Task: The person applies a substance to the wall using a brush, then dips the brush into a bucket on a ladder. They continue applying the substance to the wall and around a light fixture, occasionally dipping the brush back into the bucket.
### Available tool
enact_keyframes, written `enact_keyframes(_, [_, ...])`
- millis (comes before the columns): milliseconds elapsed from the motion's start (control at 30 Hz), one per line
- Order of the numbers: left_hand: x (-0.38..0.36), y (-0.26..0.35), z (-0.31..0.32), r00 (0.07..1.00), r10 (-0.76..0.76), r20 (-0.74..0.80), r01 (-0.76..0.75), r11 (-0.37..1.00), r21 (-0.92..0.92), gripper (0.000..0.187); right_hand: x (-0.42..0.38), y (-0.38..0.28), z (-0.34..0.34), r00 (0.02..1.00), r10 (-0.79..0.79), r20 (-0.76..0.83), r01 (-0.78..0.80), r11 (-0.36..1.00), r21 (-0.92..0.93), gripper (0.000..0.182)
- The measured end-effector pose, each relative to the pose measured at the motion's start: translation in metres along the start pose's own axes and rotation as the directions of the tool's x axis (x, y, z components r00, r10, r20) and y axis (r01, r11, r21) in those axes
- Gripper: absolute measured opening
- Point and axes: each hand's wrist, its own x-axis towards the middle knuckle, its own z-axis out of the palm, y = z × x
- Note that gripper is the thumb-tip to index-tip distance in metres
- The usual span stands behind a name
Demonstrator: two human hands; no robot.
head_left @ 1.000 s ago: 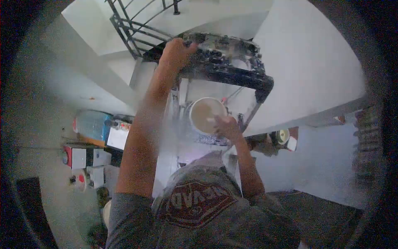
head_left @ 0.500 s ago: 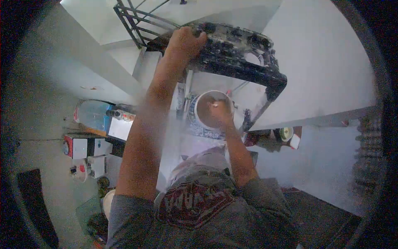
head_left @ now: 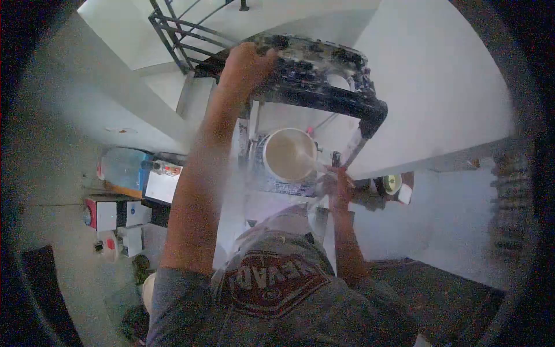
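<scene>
Bucket (head_left: 287, 155) of pale, creamy liquid sits on a paint-spattered ladder shelf (head_left: 283, 188) just below the ladder top (head_left: 315, 75), seen from the head camera looking straight down. The left hand (head_left: 245, 63) is raised to the far edge of that dark, speckled ladder top, its grip clamped over the rim with the fingers curled around it. The right hand (head_left: 337, 184) hangs lower, just beside the bucket's right rim, its grip closed around a pale tool (head_left: 309, 160) whose far end reaches over the liquid; what kind of tool it is cannot be told through the blur. A grey shirt (head_left: 272, 289) with a red emblem fills the bottom of the view. Far below on the left floor lie a blue-lidded container (head_left: 124, 169) and red-and-white boxes (head_left: 113, 214), well apart from the ladder. A black stair railing (head_left: 179, 29) crosses the top left, and white walls (head_left: 439, 87) rise on the right.
</scene>
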Motion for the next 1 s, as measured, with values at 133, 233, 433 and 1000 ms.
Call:
enact_keyframes(133, [0.003,-0.006,0.008,1.0,-0.027,-0.013,0.028,0.997,0.068,0.05,0.003,0.052,-0.01,0.997,-0.065,0.05,0.074,0.975,-0.211,0.036])
enact_keyframes(233, [0.0,0.0,0.003,1.0,0.0,0.001,0.0,0.996,0.085,0.05,0.004,0.033,0.007,0.993,-0.081,0.086,0.106,0.937,-0.334,0.03])
enact_keyframes(433, [-0.001,0.002,0.002,1.0,0.011,-0.009,-0.01,0.995,0.104,0.052,0.011,0.109,-0.027,0.931,-0.237,0.277,0.338,0.843,-0.419,0.033])
enact_keyframes(1000, [0.01,-0.004,0.005,0.998,0.043,-0.037,-0.033,0.975,0.22,0.049,0.017,0.069,-0.008,0.815,-0.465,0.346,0.574,0.725,-0.379,0.035])
